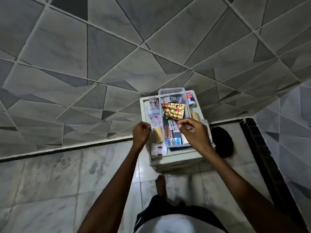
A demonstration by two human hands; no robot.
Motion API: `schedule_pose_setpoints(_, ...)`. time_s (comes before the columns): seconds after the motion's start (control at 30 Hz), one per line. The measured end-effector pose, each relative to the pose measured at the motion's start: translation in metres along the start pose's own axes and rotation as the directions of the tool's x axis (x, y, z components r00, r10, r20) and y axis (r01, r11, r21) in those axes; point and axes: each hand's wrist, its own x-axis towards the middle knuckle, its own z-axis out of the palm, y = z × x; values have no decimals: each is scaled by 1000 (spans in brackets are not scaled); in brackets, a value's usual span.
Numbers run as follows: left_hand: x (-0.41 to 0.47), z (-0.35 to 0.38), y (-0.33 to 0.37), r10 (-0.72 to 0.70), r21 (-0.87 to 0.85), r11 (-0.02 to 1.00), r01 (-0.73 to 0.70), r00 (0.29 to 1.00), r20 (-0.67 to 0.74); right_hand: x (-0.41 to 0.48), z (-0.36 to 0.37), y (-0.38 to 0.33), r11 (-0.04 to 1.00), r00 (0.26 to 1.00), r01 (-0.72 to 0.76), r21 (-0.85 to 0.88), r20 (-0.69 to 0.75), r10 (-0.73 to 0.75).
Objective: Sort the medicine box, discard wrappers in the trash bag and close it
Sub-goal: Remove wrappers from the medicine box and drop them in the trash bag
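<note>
A small white table (176, 159) stands on a pale marble floor (50, 174) against a grey geometric-tiled wall (84, 56). On it sits the clear medicine box (173, 115), gold blister strip (173, 110) inside. The left hand (141, 132) is curled closed; the right hand (193, 132) pinches something too small to identify. A black trash bag (222, 142) is half hidden behind the table

A small white stool (176, 161) stands on the pale marble floor (50, 174), beside a wall of grey geometric tiles (84, 56).
</note>
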Motion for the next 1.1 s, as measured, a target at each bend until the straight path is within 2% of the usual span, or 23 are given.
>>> schedule_pose_setpoints(0.13, 36, 9, 7, -129, 19, 991, 130, 991, -42, 30, 11, 3, 995, 995, -94, -27, -34, 93)
schedule_pose_setpoints(0.37, 69, 17, 8, -187, 62, 981, 186, 982, -2, 60, 10, 4, 995, 994, -94, -36, -53, 92)
schedule_pose_setpoints(0.57, 73, 3, 24, -222, -118, 968, 221, 975, 4, 76, 4, 10, 989, 988, -149, 10, -38, 149)
schedule_pose_setpoints(0.7, 55, -17, 60, -159, -361, 921, 149, 987, 0, 70, -15, 20, 979, 975, -185, 82, -105, 194)
schedule_pose_setpoints(0.8, 32, -17, 92, -48, -461, 884, 78, 996, 77, 57, -41, 45, 956, 929, -264, 128, -234, 288)
schedule_pose_setpoints(0.93, 11, 10, 110, 80, -396, 918, 16, 971, 224, 41, -72, 99, 887, 822, -441, 137, -336, 460)
schedule_pose_setpoints(1.03, 1, 41, 114, 50, -364, 930, 56, 960, 276, 40, -86, 134, 814, 765, -569, 117, -287, 577)
schedule_pose_setpoints(1.1, -4, 58, 117, 0, -359, 927, 106, 959, 284, 47, -88, 145, 802, 768, -590, 95, -240, 593)
